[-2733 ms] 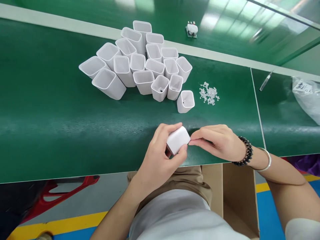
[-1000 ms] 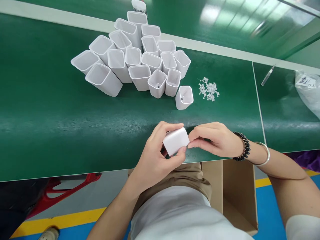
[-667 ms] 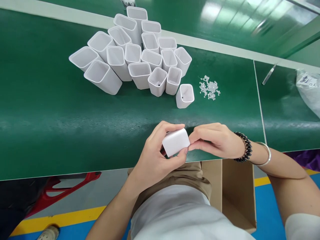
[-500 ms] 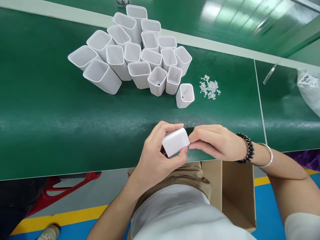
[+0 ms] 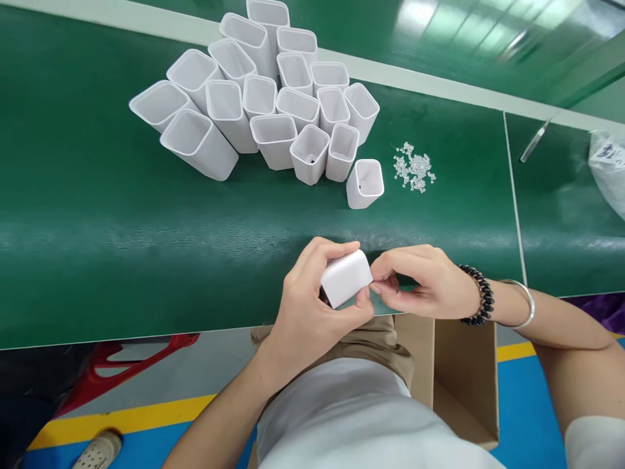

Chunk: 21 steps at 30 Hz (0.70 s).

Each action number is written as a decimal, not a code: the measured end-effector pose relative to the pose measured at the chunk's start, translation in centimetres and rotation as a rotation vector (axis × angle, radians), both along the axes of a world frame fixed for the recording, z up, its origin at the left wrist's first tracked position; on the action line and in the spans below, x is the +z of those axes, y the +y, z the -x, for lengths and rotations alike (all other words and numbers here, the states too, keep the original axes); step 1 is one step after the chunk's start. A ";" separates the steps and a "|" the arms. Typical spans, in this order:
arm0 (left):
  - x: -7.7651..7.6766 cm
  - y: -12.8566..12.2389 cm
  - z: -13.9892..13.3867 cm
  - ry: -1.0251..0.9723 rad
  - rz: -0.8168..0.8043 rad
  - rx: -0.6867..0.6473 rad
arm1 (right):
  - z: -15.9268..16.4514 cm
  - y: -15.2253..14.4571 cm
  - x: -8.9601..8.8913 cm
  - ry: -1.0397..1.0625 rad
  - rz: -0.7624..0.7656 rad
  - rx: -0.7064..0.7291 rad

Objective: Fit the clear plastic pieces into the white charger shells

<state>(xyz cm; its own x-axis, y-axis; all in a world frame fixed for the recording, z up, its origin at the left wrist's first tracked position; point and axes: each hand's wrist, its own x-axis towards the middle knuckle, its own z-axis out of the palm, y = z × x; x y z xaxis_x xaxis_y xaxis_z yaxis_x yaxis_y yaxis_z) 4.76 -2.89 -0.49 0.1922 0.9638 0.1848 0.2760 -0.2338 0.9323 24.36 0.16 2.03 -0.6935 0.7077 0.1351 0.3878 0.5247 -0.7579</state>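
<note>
My left hand (image 5: 319,296) is wrapped round a white plastic cup (image 5: 346,279) with rounded square sides, held tilted on its side over the table's front edge. Thumb and fingers press on opposite sides of it. At the cup's right end, my right hand (image 5: 420,280) has its thumb and forefinger pinched close together, touching or nearly touching the cup. Whatever lies between those fingertips is too small or hidden to make out. Beyond my hands, a similar white cup (image 5: 356,195) stands upright, beside a small pile of clear plastic bits (image 5: 414,168).
Several more white cups (image 5: 273,140) stand grouped at the back left of the green table (image 5: 122,260). A pen-like tool (image 5: 536,140) and a plastic bag (image 5: 608,163) lie at the right. Below the edge are a cardboard box (image 5: 466,384) and a red stool (image 5: 127,368).
The cup in my left hand has shifted slightly right. My right thumb has dropped a little away from the forefinger's knuckles. The view has shifted slightly.
</note>
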 end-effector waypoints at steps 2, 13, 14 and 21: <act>0.0 0.0 0.0 -0.005 0.003 -0.002 | -0.1 0.1 0.1 -0.009 -0.008 0.008; 0.1 0.2 0.3 -0.008 -0.009 -0.036 | -0.2 0.4 0.3 -0.031 -0.007 0.059; 0.1 0.2 0.3 -0.007 -0.019 -0.034 | -0.2 0.3 0.2 -0.022 0.007 0.056; -0.1 0.1 0.3 -0.028 -0.024 -0.055 | -0.1 0.2 -0.3 0.028 0.089 0.036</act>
<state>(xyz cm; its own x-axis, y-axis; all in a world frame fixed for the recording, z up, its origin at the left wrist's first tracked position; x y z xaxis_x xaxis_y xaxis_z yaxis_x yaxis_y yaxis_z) 4.42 -2.78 -0.58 0.2389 0.9473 0.2135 0.2365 -0.2700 0.9334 24.44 0.40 1.69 -0.7155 0.6925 0.0924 0.3480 0.4681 -0.8123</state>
